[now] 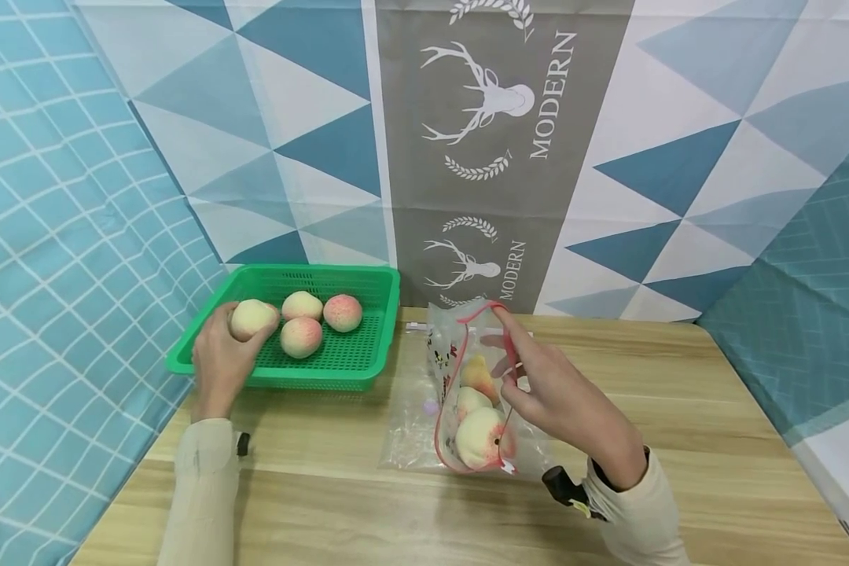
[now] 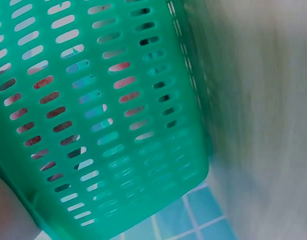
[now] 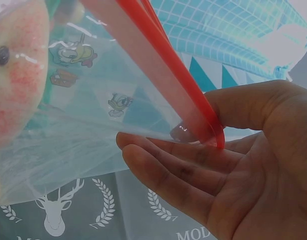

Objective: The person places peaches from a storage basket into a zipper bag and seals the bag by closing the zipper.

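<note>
My left hand [image 1: 221,358] grips a pale peach [image 1: 252,319] at the left side of a green slotted basket [image 1: 339,371]. Beside it in the basket lie several pink-tinged peaches [image 1: 301,337]. With thumb and fingers my right hand [image 1: 559,389] pinches the red-edged rim of a clear zip bag [image 1: 412,440], holding its mouth apart. Inside the bag are peaches [image 1: 477,440] and a yellow-orange fruit [image 1: 477,373] behind them. In the left wrist view the basket wall [image 2: 93,125] hides the held peach. The right wrist view shows the red zip strip [image 3: 173,65] between thumb and fingers.
The basket and bag sit on a wooden table [image 1: 325,503]. A patterned cloth [image 1: 467,189] hangs behind the table's back edge, and a blue checked cloth [image 1: 56,236] runs along the left. Black wrist devices [image 1: 566,487] sit at both cuffs.
</note>
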